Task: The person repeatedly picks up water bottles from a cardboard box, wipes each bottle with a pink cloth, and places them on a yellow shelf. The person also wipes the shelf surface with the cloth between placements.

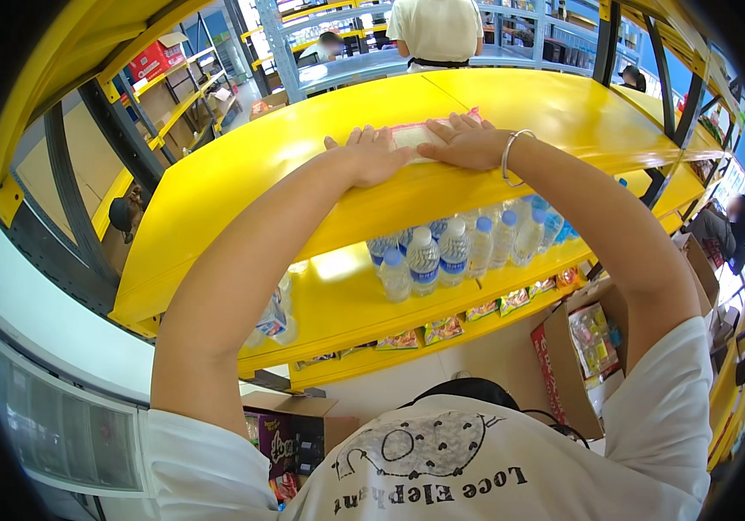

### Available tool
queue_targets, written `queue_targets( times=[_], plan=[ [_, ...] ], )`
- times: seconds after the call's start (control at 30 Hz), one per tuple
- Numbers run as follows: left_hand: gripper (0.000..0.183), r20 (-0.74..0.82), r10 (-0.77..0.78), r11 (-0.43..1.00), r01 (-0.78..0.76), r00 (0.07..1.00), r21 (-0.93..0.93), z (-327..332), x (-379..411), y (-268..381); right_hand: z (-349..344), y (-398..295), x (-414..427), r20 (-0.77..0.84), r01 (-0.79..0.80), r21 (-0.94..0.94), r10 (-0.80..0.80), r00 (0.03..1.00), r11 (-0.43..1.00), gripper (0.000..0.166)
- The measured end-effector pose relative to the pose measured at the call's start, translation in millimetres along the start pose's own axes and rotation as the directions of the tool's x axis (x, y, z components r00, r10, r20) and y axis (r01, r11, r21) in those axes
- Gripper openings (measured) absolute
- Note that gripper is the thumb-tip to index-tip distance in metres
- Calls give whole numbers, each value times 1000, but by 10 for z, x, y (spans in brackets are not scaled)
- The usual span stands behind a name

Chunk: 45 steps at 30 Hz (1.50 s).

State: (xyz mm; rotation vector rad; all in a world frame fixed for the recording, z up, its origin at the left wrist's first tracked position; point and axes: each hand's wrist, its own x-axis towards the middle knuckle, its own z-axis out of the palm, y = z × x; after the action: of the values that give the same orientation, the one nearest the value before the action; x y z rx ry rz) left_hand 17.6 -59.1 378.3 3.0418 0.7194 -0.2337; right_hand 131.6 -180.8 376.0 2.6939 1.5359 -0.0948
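A white cloth with pink edging (411, 135) lies flat on the yellow metal top shelf (268, 176). My left hand (372, 156) rests palm down at the cloth's left end, its fingers spread and pointing away from me. From the other side, my right hand (466, 144) lies flat over the cloth's right part, thumb towards the left hand. The two thumbs nearly meet at the cloth's near edge. A silver bangle (509, 156) circles my right wrist. Part of the cloth is hidden beneath both hands.
Plastic water bottles (423, 257) stand on the shelf below, with snack packets (442, 330) lower down. Open cardboard boxes (558, 365) sit on the floor. Dark uprights (665, 81) frame the shelf's ends. A person in a white shirt (436, 29) stands beyond it.
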Motion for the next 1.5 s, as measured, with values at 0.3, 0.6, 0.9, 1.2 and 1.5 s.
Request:
queue_targets(
  times=[0.3, 0.6, 0.9, 1.2, 1.5],
  plan=[
    [62, -142, 77, 996, -84, 987, -43, 198, -756, -165, 101, -290, -364, -65, 175, -65, -180, 982, 982, 70],
    [64, -87, -49, 994, 40, 995, -99, 142, -831, -768, -123, -977, -96, 58, 117, -11, -116, 992, 993, 75],
    [75, -10, -173, 973, 169, 985, -154, 69, -44, -1475, -105, -1110, 1067, 33, 181, -32, -180, 983, 983, 74],
    [78, 34, -234, 955, 236, 972, -181, -68, 744, -1885, -142, -1059, 2110, 42, 155, -33, -154, 987, 987, 73],
    [71, -18, -302, 937, 293, 953, -189, -70, 1284, -2284, -199, -1185, 2635, 26, 110, 49, -111, 993, 993, 73]
  ],
)
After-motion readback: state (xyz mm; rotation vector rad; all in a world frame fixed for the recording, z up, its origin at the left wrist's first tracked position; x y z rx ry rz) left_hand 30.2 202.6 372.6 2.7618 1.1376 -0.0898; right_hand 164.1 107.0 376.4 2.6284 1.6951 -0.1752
